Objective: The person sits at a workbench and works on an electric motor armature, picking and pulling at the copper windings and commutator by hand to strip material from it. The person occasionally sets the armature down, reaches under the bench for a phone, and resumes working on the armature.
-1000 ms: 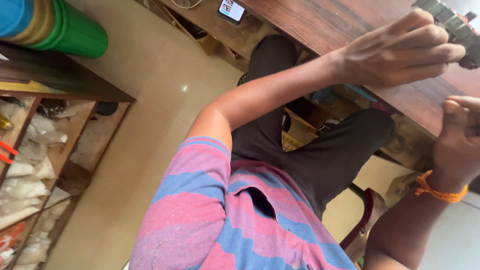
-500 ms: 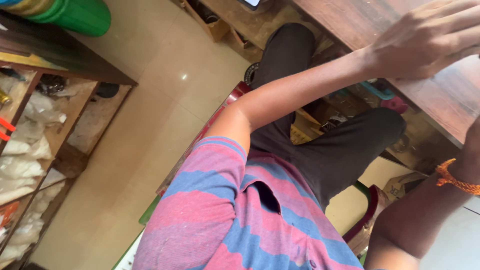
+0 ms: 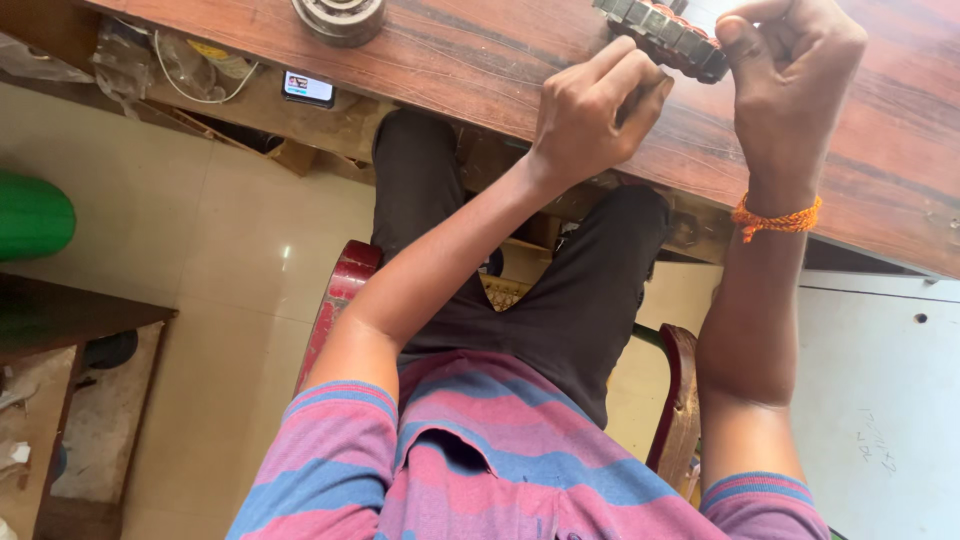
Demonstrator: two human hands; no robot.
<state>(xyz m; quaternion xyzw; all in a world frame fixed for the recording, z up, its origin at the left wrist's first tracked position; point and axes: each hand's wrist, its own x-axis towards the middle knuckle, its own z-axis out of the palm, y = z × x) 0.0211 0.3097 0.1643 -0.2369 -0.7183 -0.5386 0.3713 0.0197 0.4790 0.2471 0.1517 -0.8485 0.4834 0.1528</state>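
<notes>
A dark, toothed metal part (image 3: 655, 35) lies at the far edge of the brown wooden table (image 3: 470, 60). My right hand (image 3: 790, 80), with an orange thread around its wrist, is closed over the right end of that part. My left hand (image 3: 595, 115) rests on the table just in front of the part, fingers curled into a loose fist and knuckles close to its teeth. Whether anything small sits inside the left fist is hidden. I am seated, with dark trousers and a pink and blue striped shirt below.
A round grey metal ring piece (image 3: 340, 15) sits on the table to the left. A phone (image 3: 307, 88) lies on a lower shelf among wires. Red chair arms (image 3: 335, 305), a green drum (image 3: 35, 215), a wooden shelf (image 3: 70, 320) and a white panel (image 3: 880, 400) surround me.
The view swung up and right onto the table. My left hand went from flat, spread fingers to a curled fist, and my right hand came up and closed on the toothed part.
</notes>
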